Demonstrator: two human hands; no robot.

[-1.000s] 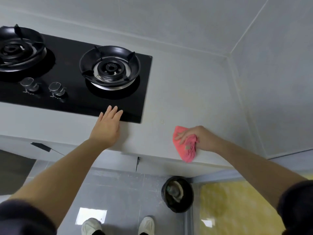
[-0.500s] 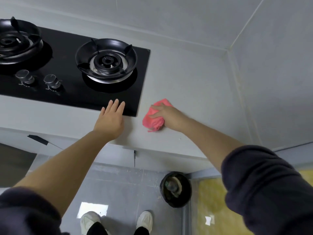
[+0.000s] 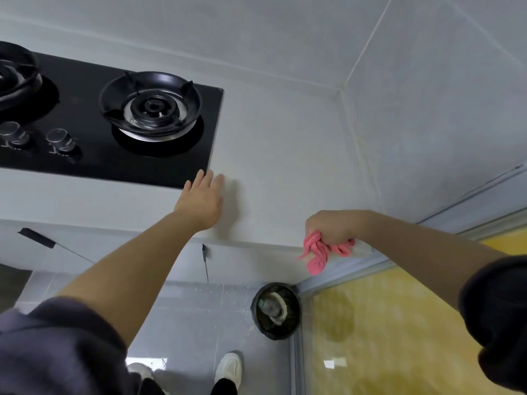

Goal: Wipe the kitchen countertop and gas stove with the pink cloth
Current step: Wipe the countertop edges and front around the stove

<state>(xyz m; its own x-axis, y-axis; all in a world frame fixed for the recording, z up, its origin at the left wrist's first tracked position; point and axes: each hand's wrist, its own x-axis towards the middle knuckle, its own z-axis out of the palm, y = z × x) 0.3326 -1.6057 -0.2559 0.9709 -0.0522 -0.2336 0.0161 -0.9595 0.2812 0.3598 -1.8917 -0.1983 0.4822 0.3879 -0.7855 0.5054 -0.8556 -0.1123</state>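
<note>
My right hand (image 3: 332,226) grips the bunched pink cloth (image 3: 319,252) at the front edge of the grey countertop (image 3: 285,143); the cloth's ends hang down past the edge. My left hand (image 3: 202,199) lies flat on the countertop with straight fingers, its fingertips near the front right corner of the black gas stove (image 3: 94,143). The stove's right burner (image 3: 151,105) sits left of the bare countertop, with two knobs (image 3: 58,138) at the stove's front.
Grey tiled walls meet in a corner (image 3: 342,89) at the back right. A black bin (image 3: 276,310) stands on the floor below the counter edge, beside a glass door frame (image 3: 296,337). My shoes (image 3: 229,367) show at the bottom.
My right hand has pulled the pink cloth from beside the stove's corner rightward and back to the counter's front edge, now bunched in a fist. My left hand stays flat on the counter.
</note>
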